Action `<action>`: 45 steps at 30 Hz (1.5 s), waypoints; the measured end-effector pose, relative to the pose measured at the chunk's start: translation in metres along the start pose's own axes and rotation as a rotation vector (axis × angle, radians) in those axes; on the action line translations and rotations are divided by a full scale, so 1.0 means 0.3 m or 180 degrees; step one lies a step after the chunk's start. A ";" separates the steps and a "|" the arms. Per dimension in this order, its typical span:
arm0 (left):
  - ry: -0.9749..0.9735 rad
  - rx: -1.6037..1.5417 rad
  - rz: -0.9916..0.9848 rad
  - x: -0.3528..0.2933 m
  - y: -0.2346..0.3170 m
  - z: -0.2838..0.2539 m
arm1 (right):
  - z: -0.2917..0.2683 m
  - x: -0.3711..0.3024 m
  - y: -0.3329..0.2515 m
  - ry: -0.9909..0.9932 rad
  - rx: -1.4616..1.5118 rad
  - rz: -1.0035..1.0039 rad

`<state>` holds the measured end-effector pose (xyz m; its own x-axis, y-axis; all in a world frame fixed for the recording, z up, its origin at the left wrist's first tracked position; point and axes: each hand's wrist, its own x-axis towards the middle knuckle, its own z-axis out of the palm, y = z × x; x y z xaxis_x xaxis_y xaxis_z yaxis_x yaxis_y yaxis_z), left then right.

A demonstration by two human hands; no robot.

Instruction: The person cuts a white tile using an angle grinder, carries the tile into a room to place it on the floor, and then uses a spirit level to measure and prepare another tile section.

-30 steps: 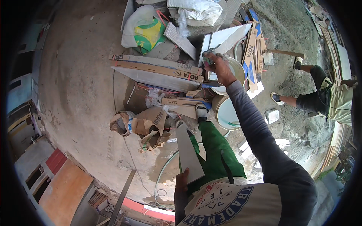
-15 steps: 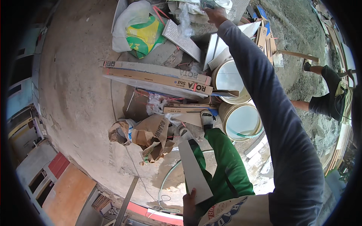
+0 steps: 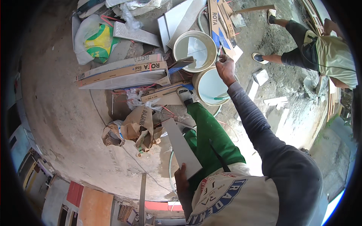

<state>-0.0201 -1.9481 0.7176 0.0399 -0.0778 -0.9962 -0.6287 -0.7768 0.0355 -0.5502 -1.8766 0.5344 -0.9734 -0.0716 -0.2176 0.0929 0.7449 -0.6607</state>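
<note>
Rough grey concrete floor (image 3: 64, 113) is covered with building rubbish. Two long flat cardboard boxes (image 3: 124, 71), brown with red print, lie side by side near a crumpled brown paper sack (image 3: 137, 126) and a white, yellow and green bag (image 3: 92, 41). The left hand (image 3: 181, 177) grips the lower end of a long grey tile (image 3: 181, 147), fingers closed on its edge, beside the green trouser leg. The right hand (image 3: 226, 67) is closed on a thin handle at the rim of a white bucket (image 3: 209, 88), next to a second bucket (image 3: 196, 45).
</note>
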 end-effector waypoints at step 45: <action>-0.0783 0.3668 0.1123 -0.239 -1.887 1.452 | -1.445 -3.544 2.809 0.1764 0.3543 0.4636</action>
<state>-0.0054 -1.2306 0.7340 -0.3402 0.0451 -0.9393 -0.8987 0.2784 0.3388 0.4721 -0.8852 0.5206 0.0428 0.4813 -0.8755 0.6333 -0.6908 -0.3489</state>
